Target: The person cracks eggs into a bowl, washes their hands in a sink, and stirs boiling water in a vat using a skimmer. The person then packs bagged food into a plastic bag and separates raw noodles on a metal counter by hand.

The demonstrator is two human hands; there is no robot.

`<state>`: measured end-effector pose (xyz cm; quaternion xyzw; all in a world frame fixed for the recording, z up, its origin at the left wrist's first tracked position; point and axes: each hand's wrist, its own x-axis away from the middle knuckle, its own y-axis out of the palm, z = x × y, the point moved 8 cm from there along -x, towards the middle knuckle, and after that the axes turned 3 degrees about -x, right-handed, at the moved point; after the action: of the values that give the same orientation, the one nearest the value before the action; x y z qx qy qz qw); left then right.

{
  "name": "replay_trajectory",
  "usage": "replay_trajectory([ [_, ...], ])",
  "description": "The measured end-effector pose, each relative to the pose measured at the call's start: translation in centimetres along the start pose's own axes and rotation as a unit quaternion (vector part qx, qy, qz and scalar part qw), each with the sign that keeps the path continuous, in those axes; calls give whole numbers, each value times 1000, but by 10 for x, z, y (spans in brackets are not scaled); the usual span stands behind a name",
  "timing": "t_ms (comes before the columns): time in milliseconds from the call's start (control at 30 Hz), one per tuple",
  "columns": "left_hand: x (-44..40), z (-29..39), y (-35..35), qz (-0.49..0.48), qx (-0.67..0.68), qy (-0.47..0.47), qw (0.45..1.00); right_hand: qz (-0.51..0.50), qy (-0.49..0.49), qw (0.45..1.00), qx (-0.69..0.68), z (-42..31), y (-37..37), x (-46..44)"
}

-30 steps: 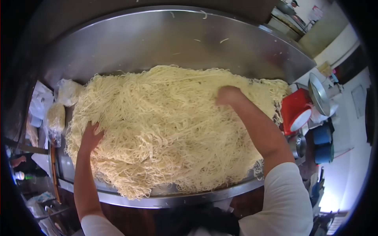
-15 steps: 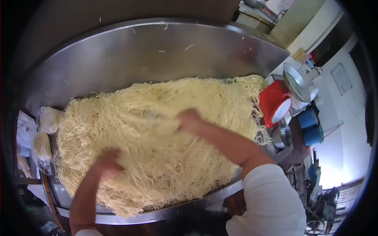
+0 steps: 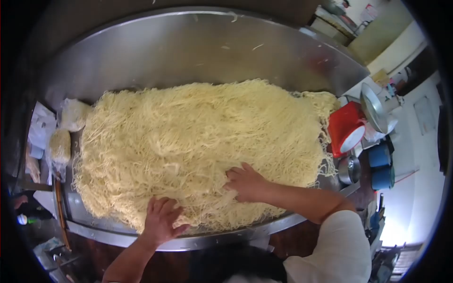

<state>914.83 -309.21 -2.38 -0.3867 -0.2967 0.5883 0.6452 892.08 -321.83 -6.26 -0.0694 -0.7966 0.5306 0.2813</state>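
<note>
A wide, thick layer of pale yellow noodles (image 3: 203,127) covers much of a metal table. At the near edge of the noodles, my left hand (image 3: 163,220) rests on them with its fingers spread. My right hand (image 3: 247,183) lies on the noodles farther right, fingers apart and their tips partly sunk among the strands. Neither hand lifts a bunch of noodles.
A metal back wall (image 3: 188,47) rises behind the noodles. On the right stand a red dial scale (image 3: 343,123) with a metal pan (image 3: 373,104), a metal pot (image 3: 348,170) and blue containers (image 3: 381,166). Bagged noodles (image 3: 60,145) lie at the left. A wooden stick (image 3: 60,207) lies nearby.
Both hands have come nearer to me and now rest on the noodles, where they were blurred by motion before. Loose strands at the middle have settled flatter. The view has shifted slightly.
</note>
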Motion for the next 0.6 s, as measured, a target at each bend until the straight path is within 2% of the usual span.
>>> replay_trajectory([
  [33, -11, -17, 17, -68, -146, -34, 986, 51, 19, 998, 32, 17, 6, -9],
  [67, -21, -35, 28, -129, -288, -66, 947, 43, 58, 997, 26, 33, -2, -24],
  [100, -39, -72, 28, -208, -70, -272, 937, 37, 97, 994, 23, 47, -15, -45],
  [133, -57, -100, 37, -93, -36, -263, 960, 119, 126, 985, 23, 53, -15, -62],
  [167, -71, -92, 46, -88, -33, -254, 963, 201, 148, 968, 24, 54, -15, -76],
  [233, -103, -51, 41, 4, -248, -158, 956, 227, 185, 956, 7, 20, -24, -78],
  [300, -88, -14, 89, -124, -199, -99, 967, 187, 140, 972, 9, -9, -3, -66],
  [367, -37, 30, 92, -50, -158, 28, 986, 204, 63, 977, -10, -29, 7, -22],
  [400, -18, 44, 80, -82, -150, 29, 985, 204, 48, 977, -29, -34, 5, 5],
  [467, 18, 39, 41, 9, -53, 26, 998, 228, 28, 971, -73, -34, 4, 59],
  [533, 57, 14, -11, 195, -86, -67, 975, 252, 22, 963, -95, -26, 5, 92],
  [567, 75, 2, -22, 199, -103, -99, 970, 185, 33, 979, -74, -19, 20, 97],
  [600, 82, -14, -5, 156, -65, -141, 975, 117, 44, 991, -53, -13, 37, 100],
])
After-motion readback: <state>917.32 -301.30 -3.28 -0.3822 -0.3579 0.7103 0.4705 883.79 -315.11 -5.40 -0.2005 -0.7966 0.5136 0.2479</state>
